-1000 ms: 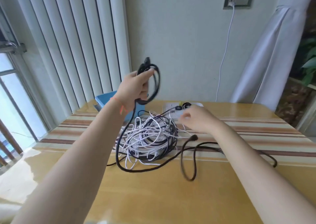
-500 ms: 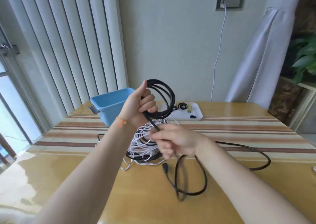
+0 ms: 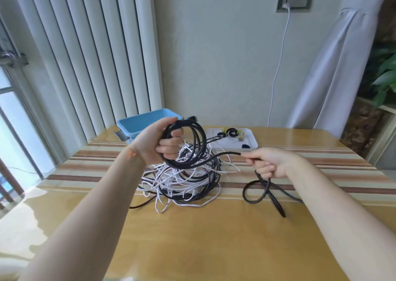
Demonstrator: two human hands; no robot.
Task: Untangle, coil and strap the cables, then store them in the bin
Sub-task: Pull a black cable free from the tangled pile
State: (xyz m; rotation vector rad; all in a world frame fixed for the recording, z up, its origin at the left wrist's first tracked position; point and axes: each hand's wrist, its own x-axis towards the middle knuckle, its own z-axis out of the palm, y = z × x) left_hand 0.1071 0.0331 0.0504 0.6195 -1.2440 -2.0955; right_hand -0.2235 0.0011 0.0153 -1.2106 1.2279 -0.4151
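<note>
Left hand (image 3: 159, 140) grips black coil (image 3: 188, 145) above the tangle (image 3: 182, 177); right hand (image 3: 271, 162) pinches its loose end to the right; bin (image 3: 145, 121) far left

Half-coiled black cable (image 3: 194, 143) above tangled black-and-white cable pile (image 3: 184, 177), blue bin (image 3: 145, 121) behind.
</note>
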